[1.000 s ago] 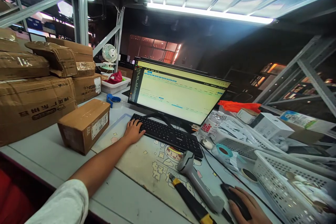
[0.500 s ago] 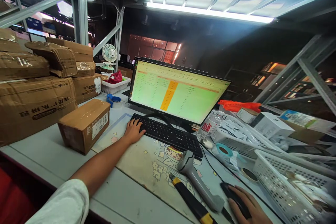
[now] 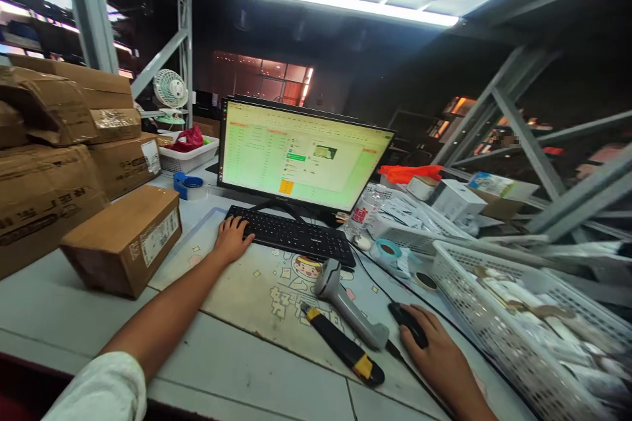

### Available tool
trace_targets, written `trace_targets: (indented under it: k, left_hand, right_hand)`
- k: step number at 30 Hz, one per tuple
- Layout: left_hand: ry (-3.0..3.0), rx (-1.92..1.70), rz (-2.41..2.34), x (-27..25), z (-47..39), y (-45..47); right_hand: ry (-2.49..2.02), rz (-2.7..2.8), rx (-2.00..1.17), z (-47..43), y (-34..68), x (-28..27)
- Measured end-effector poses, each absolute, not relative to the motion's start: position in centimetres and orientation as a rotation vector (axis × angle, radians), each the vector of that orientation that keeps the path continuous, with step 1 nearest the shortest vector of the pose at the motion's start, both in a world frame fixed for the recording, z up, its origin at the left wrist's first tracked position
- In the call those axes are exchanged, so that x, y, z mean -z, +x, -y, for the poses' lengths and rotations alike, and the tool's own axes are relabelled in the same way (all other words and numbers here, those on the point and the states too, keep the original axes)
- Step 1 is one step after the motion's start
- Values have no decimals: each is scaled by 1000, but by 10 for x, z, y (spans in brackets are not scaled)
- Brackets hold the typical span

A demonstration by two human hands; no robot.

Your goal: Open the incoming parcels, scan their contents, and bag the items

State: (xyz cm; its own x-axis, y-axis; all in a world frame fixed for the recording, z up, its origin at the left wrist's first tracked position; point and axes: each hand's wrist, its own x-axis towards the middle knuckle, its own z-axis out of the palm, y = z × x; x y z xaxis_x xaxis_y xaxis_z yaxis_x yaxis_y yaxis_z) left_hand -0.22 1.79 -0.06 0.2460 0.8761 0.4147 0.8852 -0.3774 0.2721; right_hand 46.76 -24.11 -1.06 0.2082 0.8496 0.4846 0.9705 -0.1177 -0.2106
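Note:
My left hand (image 3: 233, 239) rests on the left end of a black keyboard (image 3: 291, 235), fingers spread over the keys. On the right, my right hand (image 3: 434, 345) is wrapped around a black computer mouse (image 3: 409, 325) on the desk mat (image 3: 237, 302). Behind the keyboard a monitor (image 3: 301, 158) shows a spreadsheet with a chat-like window over it. Between my hands lie a grey barcode scanner (image 3: 350, 306) and a black and yellow utility knife (image 3: 340, 345), neither touched by me.
A taped cardboard box (image 3: 123, 237) sits left of my forearm, with larger boxes (image 3: 44, 197) stacked beyond. A blue tape dispenser (image 3: 188, 185) and a small fan (image 3: 170, 89) stand behind. White baskets (image 3: 498, 316), tape rolls (image 3: 388, 250) and a bottle (image 3: 363, 210) line the right side.
The camera view has swung to the right, so things sit farther left. A window has appeared over the spreadsheet. My left hand stays on the keyboard, my right on the mouse.

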Motion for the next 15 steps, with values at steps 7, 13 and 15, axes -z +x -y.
trace_targets:
  k: [7,13,15]
  left_hand:
    - [-2490,726,1693,0,-17,-2]
    - [-2463,675,1693,-2,-14,1]
    - [-2450,666,1695,-3,-12,2]
  right_hand:
    - [-2160,1599,396,247,452,2]
    - [-2083,1618,376,248,453,4]
    - [-2067,1620,355,247,454,4]
